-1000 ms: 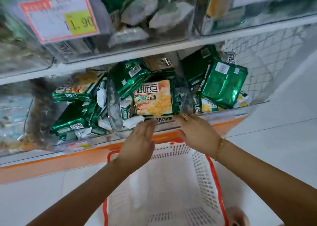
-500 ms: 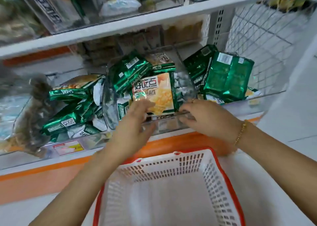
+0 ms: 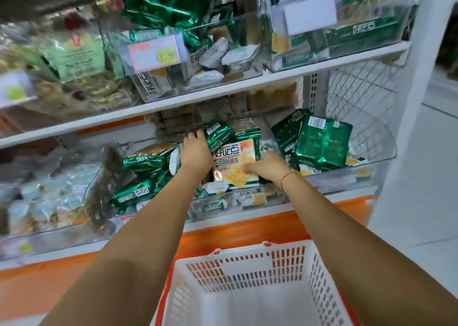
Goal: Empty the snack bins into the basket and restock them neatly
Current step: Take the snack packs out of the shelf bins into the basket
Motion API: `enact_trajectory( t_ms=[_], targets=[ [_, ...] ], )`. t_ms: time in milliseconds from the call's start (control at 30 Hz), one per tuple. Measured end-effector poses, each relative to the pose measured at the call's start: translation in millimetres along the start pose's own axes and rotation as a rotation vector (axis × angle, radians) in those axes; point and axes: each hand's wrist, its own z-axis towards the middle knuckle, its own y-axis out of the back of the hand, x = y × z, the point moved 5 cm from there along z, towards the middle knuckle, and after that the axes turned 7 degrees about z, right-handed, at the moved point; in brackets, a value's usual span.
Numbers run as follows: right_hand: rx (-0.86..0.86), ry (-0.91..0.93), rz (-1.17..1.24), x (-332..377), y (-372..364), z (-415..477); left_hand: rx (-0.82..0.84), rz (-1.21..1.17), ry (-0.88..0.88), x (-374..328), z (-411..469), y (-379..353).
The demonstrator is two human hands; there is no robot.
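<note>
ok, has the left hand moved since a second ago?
Yes. The left hand went from the front wall of the bin deeper in, to the left side of the cracker pack.
</note>
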Motion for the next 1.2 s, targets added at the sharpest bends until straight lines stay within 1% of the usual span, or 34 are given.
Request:
enact_trajectory(
  t_ms=[133, 267, 333, 467, 533, 600, 667, 700, 767, 833, 867, 933, 1000, 1033, 1067, 1133, 1200],
  targets=[
    [0.025, -0.066, 0.162, -2.5, -6.3, 5.7, -0.057, -0.087, 0.068, 4.8, 4.5, 10.8],
    [-0.009, -0.026, 0.261, 6.7, -13.5, 4.3, -0.171, -0.134, 0.024, 11.0, -5.9, 35.1],
    [-0.065, 0.019, 0.283, 13.7, -11.3, -2.9, -0.222, -0.18, -0.003, 16.4, -19.4, 49.6],
    [-0.227, 0.07, 0.333, 24.3, 16.4, -22.8, -0.32, -0.304, -0.046, 34.8, -62.6, 73.5],
    [-0.284, 0.099, 0.337, 25.3, 34.3, -35.9, -0.365, -0.418, 0.007, 46.7, -93.9, 82.2],
    [-0.337, 0.141, 0.337, 24.9, 51.4, -52.8, -0.381, -0.586, 0.142, 60.3, -128.3, 91.6],
    [-0.373, 0.156, 0.344, 20.1, 65.6, -74.7, -0.315, -0.79, 0.291, 76.0, -161.1, 93.1],
    [-0.393, 0.169, 0.372, 16.7, 72.4, -85.1, -0.255, -0.947, 0.363, 84.0, -176.6, 90.7],
    [-0.43, 0.184, 0.508, 7.1, 82.9, -105.1, -0.091, -1.305, 0.491, 93.3, -207.6, 82.0],
    [-0.414, 0.165, 0.64, -3.5, 89.0, -125.4, 0.098, -1.616, 0.536, 90.0, -235.1, 71.8],
    [-0.372, 0.149, 0.698, -7.1, 88.6, -135.1, 0.177, -1.718, 0.55, 87.0, -247.3, 67.6],
    [-0.276, 0.122, 0.821, -16.3, 81.8, -148.9, 0.302, -1.769, 0.586, 84.2, -268.3, 55.7],
    [-0.167, 0.14, 0.933, -22.7, 70.8, -159.9, 0.421, -1.724, 0.573, 83.8, -282.8, 40.9],
    [-0.11, 0.163, 0.941, -24.7, 65.0, -164.5, 0.472, -1.683, 0.553, 86.0, -287.6, 32.2],
    [-0.057, 0.192, 0.922, -25.8, 59.4, -169.6, 0.516, -1.636, 0.534, 88.4, -291.9, 25.4],
    [0.068, 0.246, 0.86, -26.6, 53.7, -173.6, 0.545, -1.497, 0.491, 100.5, -293.4, 12.4],
    [0.279, 0.276, 0.747, -25.3, 49.5, -178.4, 0.528, -1.413, 0.467, 112.8, -288.0, 3.5]
  ],
)
